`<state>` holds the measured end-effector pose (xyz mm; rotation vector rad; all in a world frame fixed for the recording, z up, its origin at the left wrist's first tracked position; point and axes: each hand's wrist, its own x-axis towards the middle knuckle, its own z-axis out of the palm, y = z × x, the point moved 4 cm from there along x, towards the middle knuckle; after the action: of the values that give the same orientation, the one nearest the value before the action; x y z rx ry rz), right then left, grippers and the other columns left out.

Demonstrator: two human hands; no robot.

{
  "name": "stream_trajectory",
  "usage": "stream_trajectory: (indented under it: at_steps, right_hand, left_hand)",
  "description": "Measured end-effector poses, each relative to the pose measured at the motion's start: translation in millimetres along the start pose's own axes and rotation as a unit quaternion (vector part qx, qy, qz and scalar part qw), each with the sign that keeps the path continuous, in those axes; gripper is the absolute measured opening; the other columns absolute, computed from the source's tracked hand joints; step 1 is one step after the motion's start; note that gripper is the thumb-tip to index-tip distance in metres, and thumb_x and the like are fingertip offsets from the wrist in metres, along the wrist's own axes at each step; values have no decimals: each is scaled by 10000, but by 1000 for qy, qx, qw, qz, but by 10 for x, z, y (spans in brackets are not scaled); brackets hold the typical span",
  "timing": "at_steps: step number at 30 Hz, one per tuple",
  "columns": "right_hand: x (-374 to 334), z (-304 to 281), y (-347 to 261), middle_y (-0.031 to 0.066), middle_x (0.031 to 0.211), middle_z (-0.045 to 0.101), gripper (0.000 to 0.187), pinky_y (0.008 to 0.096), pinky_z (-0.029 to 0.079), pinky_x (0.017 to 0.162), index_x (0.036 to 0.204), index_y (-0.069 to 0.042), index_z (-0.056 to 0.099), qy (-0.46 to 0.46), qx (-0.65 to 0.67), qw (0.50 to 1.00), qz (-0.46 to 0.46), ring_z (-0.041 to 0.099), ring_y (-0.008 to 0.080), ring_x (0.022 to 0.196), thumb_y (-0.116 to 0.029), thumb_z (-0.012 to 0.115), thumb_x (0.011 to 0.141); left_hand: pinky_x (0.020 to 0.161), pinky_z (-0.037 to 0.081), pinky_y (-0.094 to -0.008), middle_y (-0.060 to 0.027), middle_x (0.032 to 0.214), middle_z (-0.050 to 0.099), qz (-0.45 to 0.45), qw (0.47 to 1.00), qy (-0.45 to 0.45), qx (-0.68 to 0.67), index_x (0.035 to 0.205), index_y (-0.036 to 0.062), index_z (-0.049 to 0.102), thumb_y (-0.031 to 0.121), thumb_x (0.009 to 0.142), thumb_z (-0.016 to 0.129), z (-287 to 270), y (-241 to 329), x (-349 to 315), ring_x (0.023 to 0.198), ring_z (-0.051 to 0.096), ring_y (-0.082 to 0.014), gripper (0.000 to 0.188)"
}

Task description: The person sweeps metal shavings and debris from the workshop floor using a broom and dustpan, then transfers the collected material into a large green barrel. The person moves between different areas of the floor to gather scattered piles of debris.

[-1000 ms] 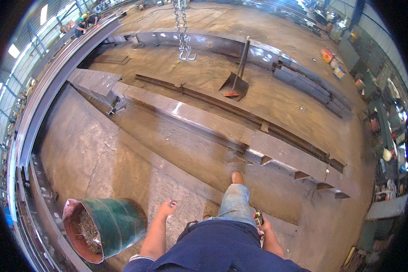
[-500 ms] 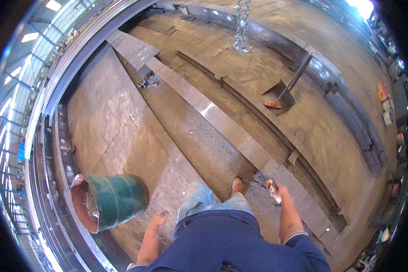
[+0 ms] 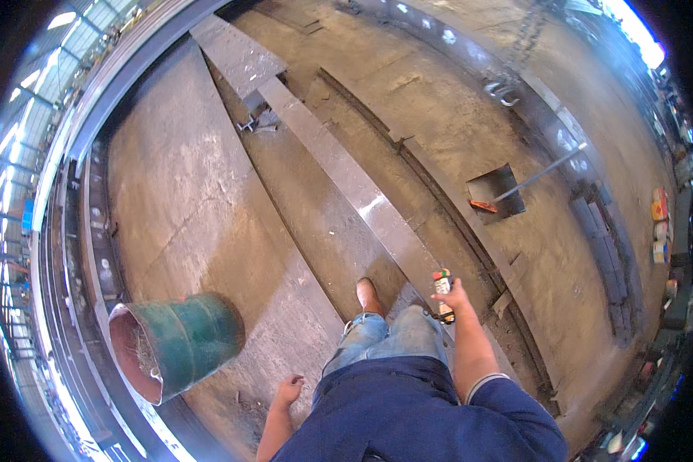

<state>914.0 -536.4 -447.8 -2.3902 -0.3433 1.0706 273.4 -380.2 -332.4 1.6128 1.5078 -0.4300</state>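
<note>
In my right hand (image 3: 456, 296) is a hand-held remote control (image 3: 442, 286) with orange, white and black parts, held upright in front of my right thigh. My fingers wrap round its side. Low on the left, my left hand (image 3: 288, 390) hangs beside my hip with its fingers curled in, and I see nothing in them. To its left a dented green drum (image 3: 185, 339) lies on its side, its mouth facing left, with some scrap inside. At the upper right hang chain hooks (image 3: 503, 94) on a blurred chain (image 3: 528, 35).
A long steel beam (image 3: 346, 177) runs diagonally ahead of me. Beyond it are a narrower steel section (image 3: 439, 181) and a black long-handled scoop (image 3: 508, 183) with an orange piece. Stacked dark steel bars (image 3: 604, 258) lie at right. A flat plate (image 3: 200, 192) fills the left.
I have stepped forward, my left boot now in front. The remote control has come up and inward with my right hand. The chain hooks have swung right, past the scoop.
</note>
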Motion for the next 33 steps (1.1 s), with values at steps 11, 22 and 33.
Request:
stream_trajectory:
  at_steps: [11, 22, 33]
  right_hand:
    - [1137, 752, -1245, 228, 1107, 672, 743, 475, 527, 930, 1220, -50, 523, -98, -203, 974, -29, 643, 406, 1064, -302, 875, 616]
    - [2469, 1430, -958, 179, 1283, 546, 740, 461, 534, 956, 1316, -90, 477, -133, -254, 958, -27, 606, 398, 1147, -203, 859, 693]
    - [2627, 913, -1094, 178, 1235, 557, 649, 526, 513, 916, 1299, -92, 496, -123, -202, 970, -62, 617, 391, 1103, -419, 743, 797]
  left_hand:
    - [977, 491, -367, -149, 1113, 723, -68, 990, 81, -92, 1146, 66, 701, 266, 930, 662, -556, 497, 127, 1088, 672, -250, 297]
    - [928, 504, -382, -140, 1134, 705, -97, 992, -62, -45, 1230, 70, 650, 287, 959, 640, 119, 2396, 23, 1048, 660, -240, 347]
    - [1021, 446, -439, -186, 1293, 626, -84, 983, -144, -72, 1304, 19, 566, 236, 1006, 537, -87, 3488, 755, 1185, 588, -312, 370]
